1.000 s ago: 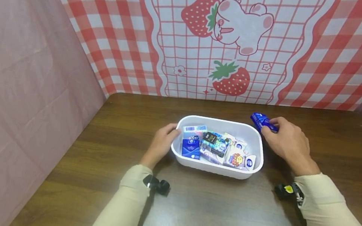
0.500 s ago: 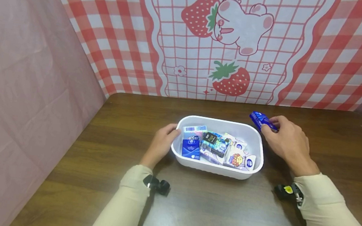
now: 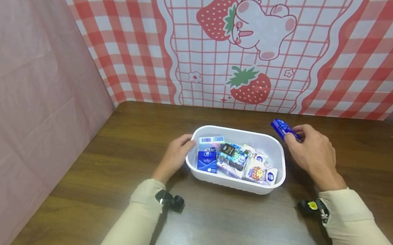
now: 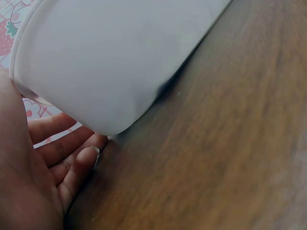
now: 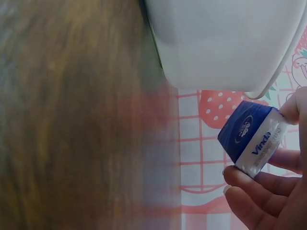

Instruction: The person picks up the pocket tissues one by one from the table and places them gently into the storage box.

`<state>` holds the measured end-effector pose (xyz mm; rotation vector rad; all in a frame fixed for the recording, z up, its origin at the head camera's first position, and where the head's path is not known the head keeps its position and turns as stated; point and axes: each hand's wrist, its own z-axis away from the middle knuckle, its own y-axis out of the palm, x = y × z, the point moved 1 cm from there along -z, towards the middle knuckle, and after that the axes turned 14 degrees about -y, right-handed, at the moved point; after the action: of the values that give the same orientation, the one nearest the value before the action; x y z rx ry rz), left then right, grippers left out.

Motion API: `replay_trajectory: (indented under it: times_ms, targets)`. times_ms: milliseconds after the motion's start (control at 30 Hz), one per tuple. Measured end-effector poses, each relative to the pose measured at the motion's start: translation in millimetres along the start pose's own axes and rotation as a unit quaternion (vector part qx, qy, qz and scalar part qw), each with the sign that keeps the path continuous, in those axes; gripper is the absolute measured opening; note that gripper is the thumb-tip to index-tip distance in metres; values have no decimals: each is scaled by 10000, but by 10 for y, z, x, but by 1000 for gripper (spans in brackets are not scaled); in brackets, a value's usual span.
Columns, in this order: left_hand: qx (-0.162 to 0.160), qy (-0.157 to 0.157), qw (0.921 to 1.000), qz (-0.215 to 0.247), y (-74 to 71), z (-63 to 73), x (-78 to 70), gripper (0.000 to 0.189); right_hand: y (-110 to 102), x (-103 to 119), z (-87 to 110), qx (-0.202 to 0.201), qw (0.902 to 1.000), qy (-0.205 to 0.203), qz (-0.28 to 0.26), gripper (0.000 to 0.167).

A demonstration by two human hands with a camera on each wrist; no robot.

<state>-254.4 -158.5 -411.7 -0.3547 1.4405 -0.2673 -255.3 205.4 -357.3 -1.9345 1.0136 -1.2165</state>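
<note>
My left hand holds the left end of a white plastic bin, thumb over the rim. In the left wrist view, its fingers lie against the outer wall. To the right of the bin, my right hand pinches a small blue tissue pack between thumb and fingers. Seen from the right wrist, the tissue pack shows a blue end and "Vinda" lettering on its white side. Inside the bin lie several small packs, among them a blue one, a dark patterned one and a white one with a cartoon print.
The bin stands on a brown wooden table. A red-and-white checked cloth with strawberries hangs behind the table's back edge. A pink curtain runs along the left side. Each wrist carries a small black camera.
My right hand and the tissue pack have risen slightly and tilted a little. The left hand and the bin stay where they were.
</note>
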Motion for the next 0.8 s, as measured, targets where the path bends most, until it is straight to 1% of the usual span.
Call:
replay_trajectory:
  times_ms: [267, 600, 800]
  targets:
    - [3, 26, 10000, 14, 0, -7, 2, 36, -17, 5, 16, -298, 9994, -138, -104, 54]
    - [25, 52, 10000, 32, 3, 7, -11, 36, -20, 13, 29, -493, 9985, -218, -117, 53]
    - [13, 37, 10000, 10, 0, -1, 5, 37, -10, 22, 30, -700, 9965, -411, -175, 48]
